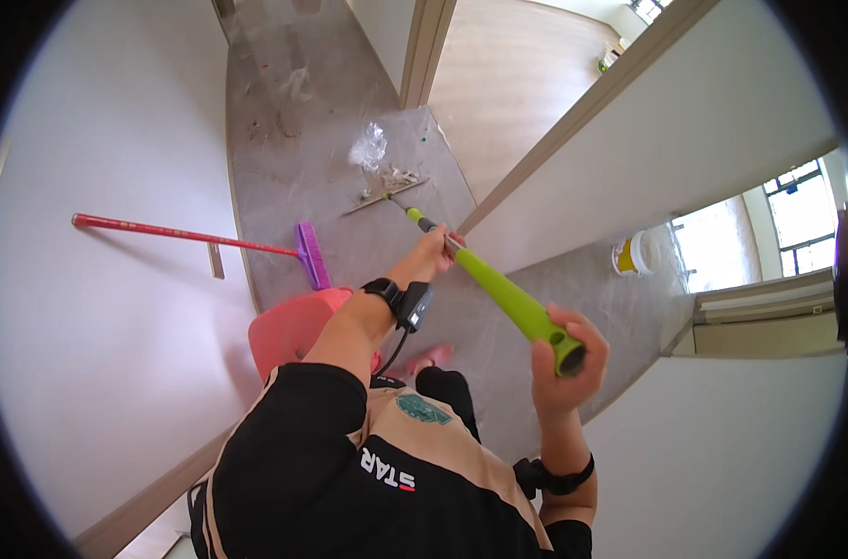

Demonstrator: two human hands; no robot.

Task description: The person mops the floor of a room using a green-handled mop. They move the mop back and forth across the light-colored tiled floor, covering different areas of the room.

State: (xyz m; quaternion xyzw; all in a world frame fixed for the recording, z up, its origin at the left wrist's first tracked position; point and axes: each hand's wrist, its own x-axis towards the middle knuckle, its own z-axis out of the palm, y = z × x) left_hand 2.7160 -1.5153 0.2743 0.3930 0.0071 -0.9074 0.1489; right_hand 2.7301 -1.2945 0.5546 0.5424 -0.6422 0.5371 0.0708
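A long pole with a green grip [504,293] runs from the lower right towards the floor. My left hand [439,249] is closed around its grey middle section. At the pole's upper end, my right hand [571,353] grips the green end, which has an open hole. The pole's far end carries a thin flat head [385,198] lying on the floor. Against that head lies a small heap of debris [399,176], with a crumpled clear plastic sheet [369,147] just beyond it.
A broom with purple bristles [312,257] and a red handle leans against the left wall, beside a red plastic dustpan or bin [284,328]. Scattered dirt [274,129] lies farther down the corridor. A white and yellow bucket [630,256] stands at right, past a door frame [529,154].
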